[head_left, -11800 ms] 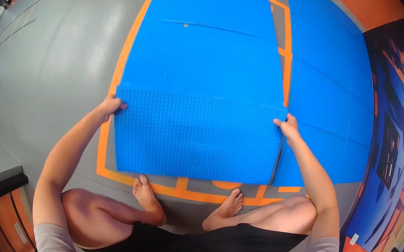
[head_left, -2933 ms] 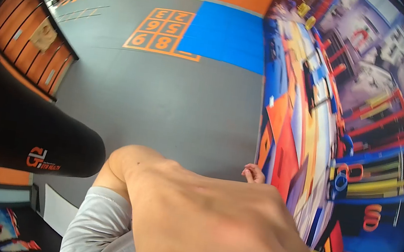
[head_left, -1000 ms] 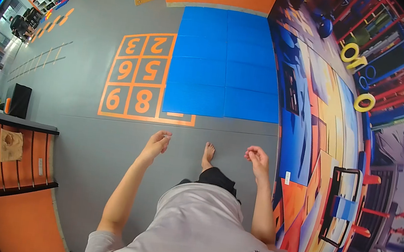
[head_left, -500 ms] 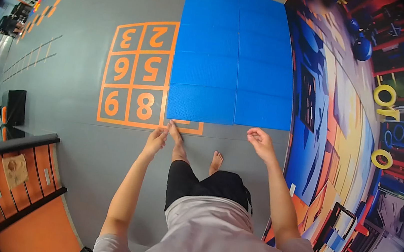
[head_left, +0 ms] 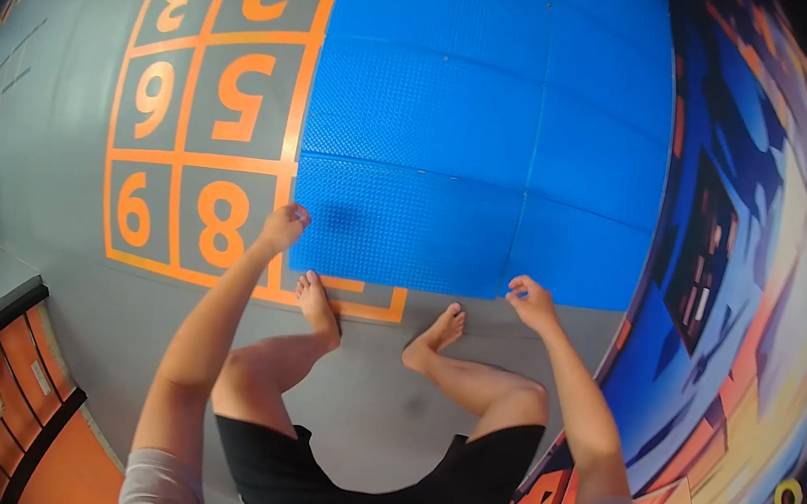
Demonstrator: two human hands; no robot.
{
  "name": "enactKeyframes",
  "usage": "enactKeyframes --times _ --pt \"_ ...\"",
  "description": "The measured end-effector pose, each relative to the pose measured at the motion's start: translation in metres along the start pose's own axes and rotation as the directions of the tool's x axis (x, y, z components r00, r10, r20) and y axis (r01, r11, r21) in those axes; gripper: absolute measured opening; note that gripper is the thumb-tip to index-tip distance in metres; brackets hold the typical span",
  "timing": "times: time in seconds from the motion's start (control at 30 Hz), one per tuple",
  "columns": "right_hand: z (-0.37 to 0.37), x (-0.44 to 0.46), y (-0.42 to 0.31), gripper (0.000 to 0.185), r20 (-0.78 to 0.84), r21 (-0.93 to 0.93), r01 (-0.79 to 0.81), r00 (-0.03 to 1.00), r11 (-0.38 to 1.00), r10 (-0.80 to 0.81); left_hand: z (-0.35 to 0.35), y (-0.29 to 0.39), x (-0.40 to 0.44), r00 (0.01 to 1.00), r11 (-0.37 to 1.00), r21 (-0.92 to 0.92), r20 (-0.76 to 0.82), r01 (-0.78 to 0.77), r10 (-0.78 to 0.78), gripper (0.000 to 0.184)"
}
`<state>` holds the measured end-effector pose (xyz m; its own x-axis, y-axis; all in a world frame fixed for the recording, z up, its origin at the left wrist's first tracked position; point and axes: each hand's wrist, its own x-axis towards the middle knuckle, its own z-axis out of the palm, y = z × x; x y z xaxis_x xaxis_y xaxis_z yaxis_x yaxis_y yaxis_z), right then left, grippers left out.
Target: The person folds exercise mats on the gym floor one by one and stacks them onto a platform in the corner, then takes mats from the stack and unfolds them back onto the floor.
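My left hand (head_left: 286, 227) hovers by the left edge of the nearest blue mat (head_left: 406, 227), its fingers curled and nothing visible in them. Near that mat's front right corner is my right hand (head_left: 530, 300), its fingers loosely bent and apart, holding nothing. The textured blue mats lie flat in two columns, with thin seams between them. My bare feet stand on the grey floor just in front of the nearest mat, and my knees are bent.
Orange floor squares with numbers (head_left: 239, 96) run along the mats' left side. A colourful mural wall (head_left: 716, 250) rises on the right. At the lower left stands an orange slatted unit (head_left: 17, 366) with a black edge.
The view has come lower and closer to the mats. Both feet now stand apart before the nearest mat, my knees have bent, and my hands have moved down to its two sides.
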<state>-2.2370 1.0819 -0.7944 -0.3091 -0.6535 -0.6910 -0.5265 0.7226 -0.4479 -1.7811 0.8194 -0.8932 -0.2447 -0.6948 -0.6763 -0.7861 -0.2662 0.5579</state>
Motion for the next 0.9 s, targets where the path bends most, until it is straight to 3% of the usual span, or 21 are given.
enactKeyframes --times 0.07,0.1,0.17,0.23,0.33,0.37,0.47,0.5,0.6,0.7,0.8,0.87,0.9 --pt "0.025 0.076 0.038 0.03 0.051 -0.083 0.019 0.999 0.996 -0.015 0.004 -0.022 0.053 0.994 0.978 0.184 0.069 -0.094 0.082 0.026" --pt "0.033 0.112 0.06 0.033 0.068 -0.132 0.039 0.997 0.99 -0.03 0.008 -0.034 0.079 0.988 0.929 0.339 0.005 -0.147 0.154 0.035" --pt "0.039 0.176 0.09 0.038 0.0 -0.23 0.075 0.997 0.97 -0.077 0.012 -0.057 0.124 0.949 0.812 0.543 -0.084 -0.212 0.305 0.054" --pt "0.042 0.232 0.114 0.053 -0.186 -0.177 0.058 0.978 0.982 -0.091 0.014 -0.069 0.161 0.876 0.715 0.649 -0.154 -0.26 0.458 0.073" --pt "0.047 0.255 0.095 0.07 -0.301 0.046 0.078 0.952 0.996 -0.061 0.035 -0.083 0.196 0.94 0.869 0.421 -0.098 -0.259 0.328 0.093" --pt "0.055 0.265 0.098 0.096 -0.296 -0.115 0.041 0.952 0.993 -0.073 0.046 -0.089 0.208 0.968 0.819 0.559 -0.109 -0.128 0.226 0.108" --pt "0.062 0.258 0.082 0.116 -0.255 -0.308 -0.054 0.966 0.95 -0.028 0.055 -0.076 0.196 0.999 0.692 0.721 -0.011 -0.027 0.05 0.117" --pt "0.057 0.265 0.085 0.132 -0.224 -0.289 -0.086 0.974 0.953 0.02 0.054 -0.094 0.21 0.994 0.661 0.746 0.005 -0.075 0.107 0.128" --pt "0.04 0.274 0.103 0.13 -0.057 -0.177 -0.059 0.997 0.982 0.05 0.032 -0.109 0.217 0.979 0.751 0.628 0.127 -0.203 0.159 0.133" --pt "0.029 0.255 0.107 0.126 -0.051 -0.222 0.024 0.998 0.975 -0.036 0.017 -0.082 0.181 0.972 0.784 0.574 0.145 -0.234 0.184 0.133" --pt "0.018 0.229 0.097 0.117 -0.126 -0.267 0.152 0.974 0.952 -0.191 -0.002 -0.061 0.152 0.946 0.79 0.531 0.081 -0.308 0.314 0.122" --pt "-0.001 0.223 0.099 0.106 -0.241 -0.238 0.301 0.903 0.923 -0.356 -0.028 -0.061 0.147 0.906 0.795 0.471 0.025 -0.383 0.422 0.113" --pt "-0.012 0.221 0.096 0.101 -0.293 -0.232 0.373 0.854 0.898 -0.43 -0.041 -0.049 0.14 0.881 0.777 0.456 0.036 -0.435 0.472 0.099"
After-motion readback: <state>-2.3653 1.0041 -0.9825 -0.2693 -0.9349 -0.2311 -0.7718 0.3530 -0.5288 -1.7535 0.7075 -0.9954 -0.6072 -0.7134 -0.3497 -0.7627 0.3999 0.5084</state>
